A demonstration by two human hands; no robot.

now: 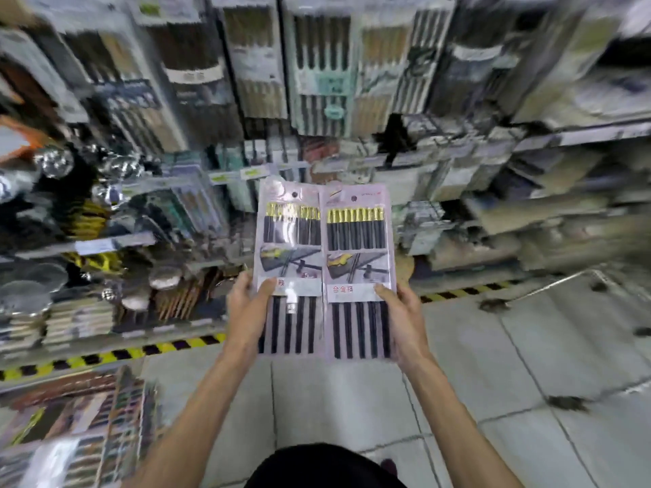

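I hold two flat clear packs of black chopsticks with gold tops side by side in front of me. My left hand (248, 313) grips the left pack (290, 241) at its lower left edge, thumb on the front label. My right hand (400, 317) grips the right pack (357, 255) at its lower right edge, thumb on the white label with red characters. The two packs touch or slightly overlap along their inner edges.
Store shelves (317, 100) ahead hang with many chopstick packs. Metal ladles and strainers (53, 163) hang at the left, stacked goods (563, 220) fill shelves at the right. A yellow-black striped strip (116, 355) runs along the shelf base. Grey tiled floor (493, 364) lies below.
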